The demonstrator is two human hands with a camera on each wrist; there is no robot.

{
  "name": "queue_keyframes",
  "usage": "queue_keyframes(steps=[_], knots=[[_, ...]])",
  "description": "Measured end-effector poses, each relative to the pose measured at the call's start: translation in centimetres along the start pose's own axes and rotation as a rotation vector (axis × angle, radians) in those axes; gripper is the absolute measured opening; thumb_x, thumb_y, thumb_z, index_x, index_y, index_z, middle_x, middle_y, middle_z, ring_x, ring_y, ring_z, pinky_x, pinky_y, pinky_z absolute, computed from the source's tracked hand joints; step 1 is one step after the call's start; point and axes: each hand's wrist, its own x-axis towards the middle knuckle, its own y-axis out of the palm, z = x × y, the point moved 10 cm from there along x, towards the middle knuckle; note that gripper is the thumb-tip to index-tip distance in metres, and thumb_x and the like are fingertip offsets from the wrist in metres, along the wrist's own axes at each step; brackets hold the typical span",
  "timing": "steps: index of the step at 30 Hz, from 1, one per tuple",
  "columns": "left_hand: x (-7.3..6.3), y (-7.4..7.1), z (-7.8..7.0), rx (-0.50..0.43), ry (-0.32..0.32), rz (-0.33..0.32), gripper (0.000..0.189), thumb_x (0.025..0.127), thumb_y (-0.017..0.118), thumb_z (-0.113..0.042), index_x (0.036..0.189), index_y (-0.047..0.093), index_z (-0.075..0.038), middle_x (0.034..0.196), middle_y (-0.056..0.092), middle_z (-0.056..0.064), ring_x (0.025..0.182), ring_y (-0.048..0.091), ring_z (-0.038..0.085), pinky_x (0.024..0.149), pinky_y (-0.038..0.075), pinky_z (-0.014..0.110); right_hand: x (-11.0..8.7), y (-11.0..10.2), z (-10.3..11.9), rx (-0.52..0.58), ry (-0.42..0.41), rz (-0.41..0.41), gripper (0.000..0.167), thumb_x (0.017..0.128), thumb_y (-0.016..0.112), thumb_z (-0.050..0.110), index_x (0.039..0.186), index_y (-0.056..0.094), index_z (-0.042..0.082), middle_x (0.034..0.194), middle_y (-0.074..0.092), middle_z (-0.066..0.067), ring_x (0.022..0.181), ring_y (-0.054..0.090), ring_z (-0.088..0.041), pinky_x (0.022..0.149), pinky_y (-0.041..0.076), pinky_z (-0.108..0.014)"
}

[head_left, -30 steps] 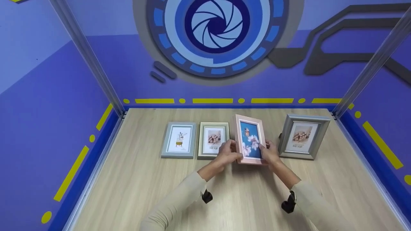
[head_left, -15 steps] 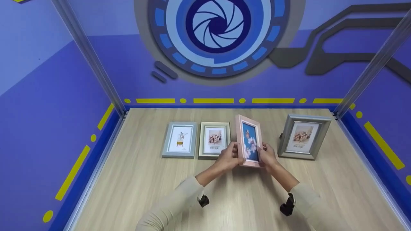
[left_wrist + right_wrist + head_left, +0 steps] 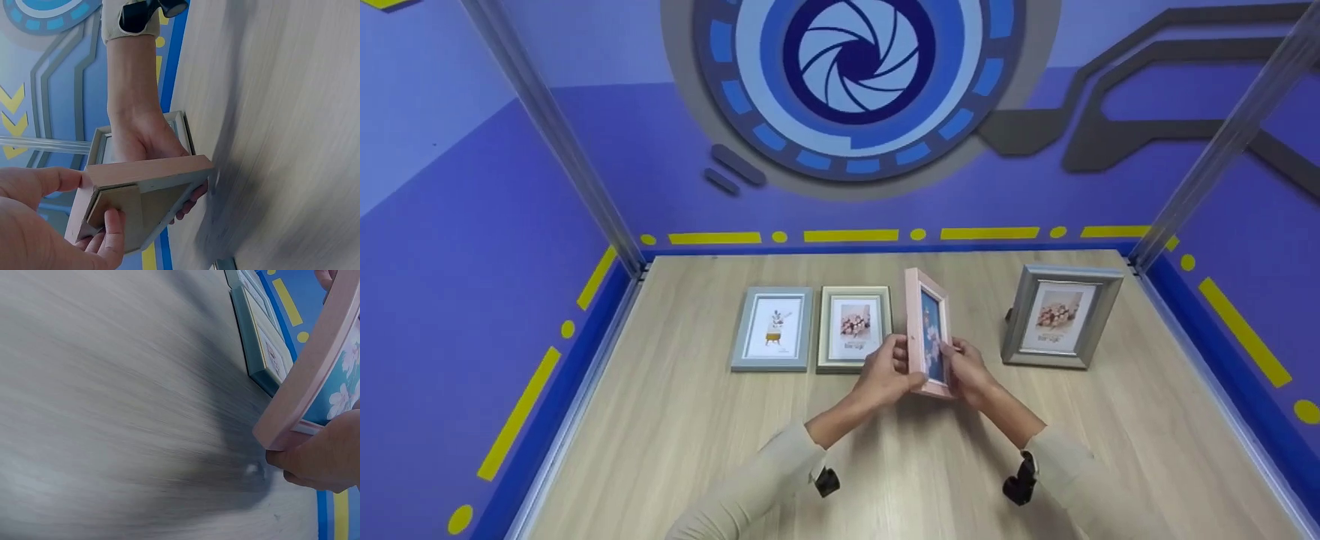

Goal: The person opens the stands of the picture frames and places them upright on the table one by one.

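A pink picture frame (image 3: 915, 322) with a blue flower picture is held up between both hands, turned so its left edge shows in the head view. My left hand (image 3: 883, 373) grips its left side, thumb at the front edge. In the left wrist view, that hand's fingers (image 3: 115, 233) touch the brown backing (image 3: 124, 202) on the frame's rear. My right hand (image 3: 972, 373) holds the lower right side, thumb over the front, as the right wrist view also shows at the corner. Part of the picture is hidden by the right hand.
A light blue picture frame (image 3: 741, 337) and a pale gold picture frame (image 3: 823, 330) lie face up to the left. On the right, a grey-brown picture frame (image 3: 1014, 337) stands upright. All are on a wooden table (image 3: 682, 420) between blue-purple walls (image 3: 480, 315).
Both hands have turned the pink picture frame, so its front faces further to the right and its left side edge shows more. The other frames stay where they were on the table.
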Motion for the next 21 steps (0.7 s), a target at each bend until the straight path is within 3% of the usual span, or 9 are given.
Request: queue_keyframes(steps=[4,8,13,21], knots=[[-0.6,-0.4,0.2,0.014,0.014,-0.017,0.054,0.076,0.077,-0.003,0.126,0.056,-0.003,0.103,0.065,0.010,0.091,0.064,0.021,0.075,0.051,0.022,0.0,1.2,-0.3,0.051,-0.019,0.052,0.044,0.109,0.040,0.015,0.146,0.036,-0.008,0.106,0.061,-0.005,0.087,0.061,-0.011,0.074,0.052,-0.024],[-0.6,0.2,0.0,-0.001,0.049,0.017,0.057,0.079,0.080,-0.011,0.129,0.056,-0.003,0.110,0.066,0.013,0.099,0.065,0.029,0.079,0.050,0.022,-0.2,1.4,-0.3,0.077,-0.030,0.089,0.038,0.109,0.037,0.012,0.140,0.040,-0.010,0.103,0.061,-0.005,0.089,0.061,-0.013,0.076,0.053,-0.025],[-0.4,1.2,0.0,-0.059,0.076,0.078,0.056,0.086,0.078,-0.017,0.135,0.056,-0.003,0.120,0.064,0.018,0.106,0.064,0.029,0.084,0.053,0.026,-0.8,1.5,-0.1,0.062,-0.012,0.150,0.039,0.108,0.033,0.012,0.140,0.041,-0.009,0.105,0.062,-0.005,0.090,0.059,-0.013,0.076,0.052,-0.025],[-0.9,1.9,0.6,-0.116,0.075,0.133,0.051,0.089,0.077,-0.018,0.134,0.058,-0.005,0.132,0.063,0.014,0.113,0.062,0.025,0.086,0.051,0.024,-1.8,2.0,-0.3,0.129,-0.033,0.209,0.032,0.107,0.037,0.014,0.130,0.049,-0.005,0.096,0.068,0.004,0.089,0.062,-0.010,0.079,0.052,-0.025]])
